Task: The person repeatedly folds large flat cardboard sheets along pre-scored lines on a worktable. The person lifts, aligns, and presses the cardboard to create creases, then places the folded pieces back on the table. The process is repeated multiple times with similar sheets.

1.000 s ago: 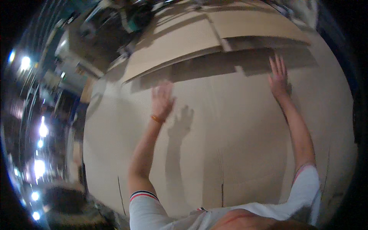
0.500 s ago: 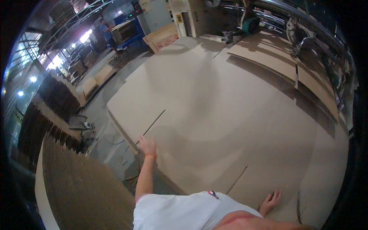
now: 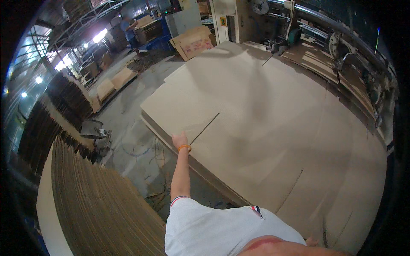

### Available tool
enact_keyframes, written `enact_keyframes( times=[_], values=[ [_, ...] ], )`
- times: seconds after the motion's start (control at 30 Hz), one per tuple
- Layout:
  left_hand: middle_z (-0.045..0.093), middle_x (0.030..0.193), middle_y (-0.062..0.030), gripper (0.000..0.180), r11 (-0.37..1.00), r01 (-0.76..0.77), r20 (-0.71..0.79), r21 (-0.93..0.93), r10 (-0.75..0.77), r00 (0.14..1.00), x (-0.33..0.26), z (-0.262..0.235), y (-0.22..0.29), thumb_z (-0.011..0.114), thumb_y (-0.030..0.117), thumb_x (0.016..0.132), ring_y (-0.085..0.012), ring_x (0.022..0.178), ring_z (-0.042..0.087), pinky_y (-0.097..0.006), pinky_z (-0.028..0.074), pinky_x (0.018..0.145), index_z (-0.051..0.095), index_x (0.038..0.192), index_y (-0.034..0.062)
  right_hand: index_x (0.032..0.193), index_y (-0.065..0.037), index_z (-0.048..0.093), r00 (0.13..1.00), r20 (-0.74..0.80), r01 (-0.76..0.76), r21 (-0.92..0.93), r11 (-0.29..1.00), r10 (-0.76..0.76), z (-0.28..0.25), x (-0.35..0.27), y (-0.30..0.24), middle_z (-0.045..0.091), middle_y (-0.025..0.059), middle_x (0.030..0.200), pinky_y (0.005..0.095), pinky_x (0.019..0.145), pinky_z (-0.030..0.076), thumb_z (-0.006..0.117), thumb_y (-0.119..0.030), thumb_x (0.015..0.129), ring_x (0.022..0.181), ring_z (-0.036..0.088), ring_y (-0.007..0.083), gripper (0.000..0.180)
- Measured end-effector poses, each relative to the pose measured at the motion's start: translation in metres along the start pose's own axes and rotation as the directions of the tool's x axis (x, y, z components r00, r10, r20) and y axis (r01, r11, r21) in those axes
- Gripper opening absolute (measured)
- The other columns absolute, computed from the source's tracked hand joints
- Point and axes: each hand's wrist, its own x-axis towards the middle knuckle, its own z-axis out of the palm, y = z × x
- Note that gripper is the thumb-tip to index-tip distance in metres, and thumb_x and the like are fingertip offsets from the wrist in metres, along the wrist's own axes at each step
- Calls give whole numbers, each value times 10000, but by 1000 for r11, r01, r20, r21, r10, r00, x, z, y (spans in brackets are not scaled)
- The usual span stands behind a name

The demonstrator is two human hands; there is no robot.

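Observation:
A broad brown cardboard sheet (image 3: 256,128) with dark slots cut into its edges lies in front of me, on top of other sheets whose edges show along its left side. At the sheet's left edge, close to one slot, is my left hand (image 3: 180,140), its fingers closed on the edge. An orange band (image 3: 184,147) circles that wrist. Low in the view, my right hand (image 3: 312,242) rests by the sheet's near part. My own arm and shirt mostly cover it, and its fingers are hidden.
Beyond the sheet, at the far right, stands a machine with rollers (image 3: 316,32); another cardboard piece (image 3: 316,59) lies at its mouth. A tall stack of corrugated cardboard (image 3: 98,200) stands at my near left. Far off at upper left is a person (image 3: 129,32) beside stacked board.
The large sheet has shifted right and toward the machine. My left hand has moved with it, its fingers now closed. The cardboard at the machine has gone farther in. My right hand has dropped lower.

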Motion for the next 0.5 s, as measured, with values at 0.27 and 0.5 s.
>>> enact_keyframes(
  times=[0.27, 0.5],
  values=[
    [654, 977, -152, 344, 518, 562, 341, -645, -464, 818, 79, -38, -22, 634, 309, 827, -284, 876, 651, -394, 520, 753, 606, 979, 2, 1352, -56, 441, 986, 119, 109, 83, 991, -119, -38, -52, -25, 481, 205, 1336, 468, 1004, 373, 577, -396, 876, 1210, 466, 379, 601],
    [661, 1020, -158, 437, 724, 256, 331, -641, -40, 943, 150, -47, -8, 663, 324, 825, -259, 919, 633, -359, 502, 780, 606, 1041, -52, 1360, -69, 446, 971, 151, 146, 232, 962, -184, -26, -65, -59, 533, 199, 1283, 474, 985, 384, 540, -449, 885, 1187, 491, 378, 615]
  ],
)
